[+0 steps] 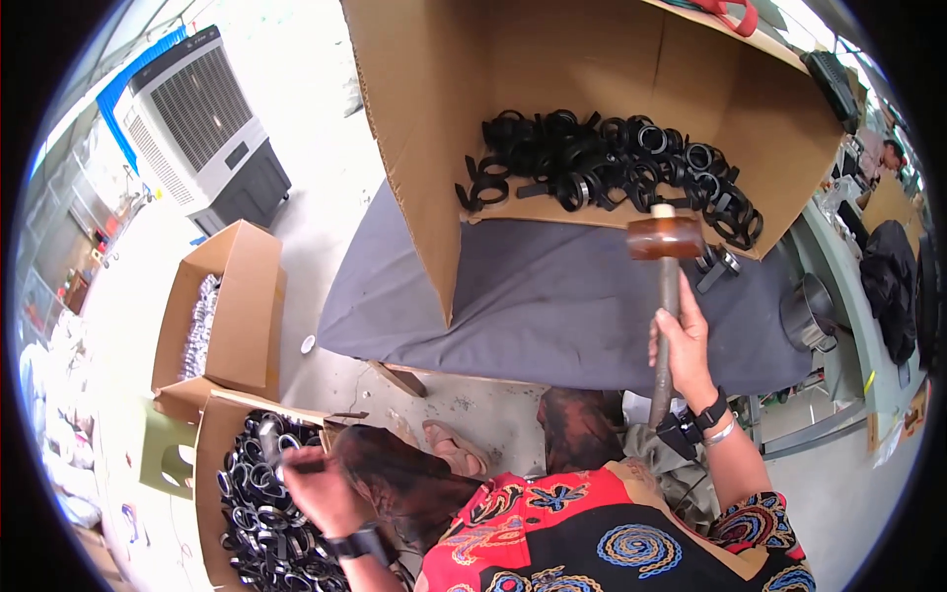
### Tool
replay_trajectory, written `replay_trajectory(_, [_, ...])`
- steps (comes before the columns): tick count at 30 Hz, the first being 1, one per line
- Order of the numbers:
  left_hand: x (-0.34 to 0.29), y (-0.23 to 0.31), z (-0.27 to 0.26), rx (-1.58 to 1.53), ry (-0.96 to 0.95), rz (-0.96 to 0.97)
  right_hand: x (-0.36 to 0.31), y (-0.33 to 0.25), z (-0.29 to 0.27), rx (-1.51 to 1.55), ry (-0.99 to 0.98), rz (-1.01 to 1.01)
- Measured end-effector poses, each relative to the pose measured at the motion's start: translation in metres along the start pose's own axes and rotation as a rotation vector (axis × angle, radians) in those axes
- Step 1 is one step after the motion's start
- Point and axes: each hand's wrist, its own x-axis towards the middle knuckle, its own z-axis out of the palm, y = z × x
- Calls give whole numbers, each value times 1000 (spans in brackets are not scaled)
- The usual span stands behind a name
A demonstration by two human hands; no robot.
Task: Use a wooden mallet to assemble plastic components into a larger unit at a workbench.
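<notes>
My right hand (683, 345) grips the handle of a wooden-headed mallet (666, 239), raised upright above the grey cloth-covered table (552, 296). Just right of the mallet head, a small black and metal ring part (720, 261) lies on the cloth. My left hand (314, 485) reaches down to the left into a cardboard box (212, 444) on the floor, full of black rings, its fingers closed around one ring (271, 444). A large open cardboard box (434, 118) on its side on the table holds a heap of black rings (612, 163).
A second floor box (232, 296) holds shiny metal parts. A grey air cooler (202, 128) stands at upper left. A metal cylinder (809, 311) sits at the table's right edge. A green stool (168, 456) stands by the floor boxes. Another person (883, 153) sits far right.
</notes>
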Motion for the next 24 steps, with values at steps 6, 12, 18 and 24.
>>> replay_trajectory(6, [9, -9, 50, 483, 146, -20, -2, 24, -21, 84, 130, -2])
replay_trajectory(12, [35, -138, 233, 1215, -1077, 387, -2, 37, -30, 162, 74, -7])
replay_trajectory(18, [131, -252, 323, 2171, -853, 999, -3, 30, -30, 151, 83, 6])
replay_trajectory(24, [174, -288, 314, 2531, -911, 863, -2, 31, -33, 187, 23, -14])
